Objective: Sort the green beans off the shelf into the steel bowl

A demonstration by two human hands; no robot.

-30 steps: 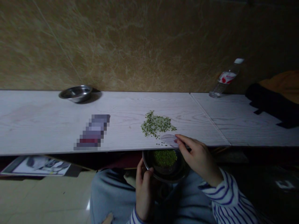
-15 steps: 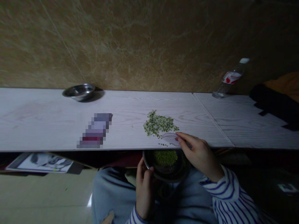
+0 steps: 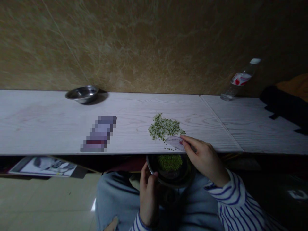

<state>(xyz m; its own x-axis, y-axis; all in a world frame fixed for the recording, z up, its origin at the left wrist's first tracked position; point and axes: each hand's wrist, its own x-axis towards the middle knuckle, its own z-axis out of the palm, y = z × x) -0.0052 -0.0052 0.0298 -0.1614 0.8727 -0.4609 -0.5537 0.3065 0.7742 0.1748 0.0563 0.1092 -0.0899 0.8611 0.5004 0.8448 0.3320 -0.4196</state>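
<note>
My left hand point(image 3: 148, 194) grips the left rim of a metal bowl point(image 3: 178, 185), its thumb over the edge. The bowl sits in my lap, just under the table's front edge, with small green mung beans point(image 3: 170, 162) inside. Between thumb and fingers, my right hand point(image 3: 204, 157) pinches a thin, pale purple, see-through flat piece point(image 3: 173, 142) with a rounded edge; its exact kind is unclear. This piece lies low against the tabletop, beside a spread of mung beans mixed with white grains point(image 3: 166, 126). A few loose beans rest near the table edge.
An empty-looking steel bowl point(image 3: 82, 94) stands at the back left of the white table point(image 3: 130, 128). A blurred-out flat object point(image 3: 99, 133) lies in front of it. A plastic bottle point(image 3: 242, 79) and dark cloth point(image 3: 286, 109) are at the right. Below left, an open shelf holds papers point(image 3: 45, 166).
The view has shifted slightly. Both hands keep their holds, and the bean spread looks the same.
</note>
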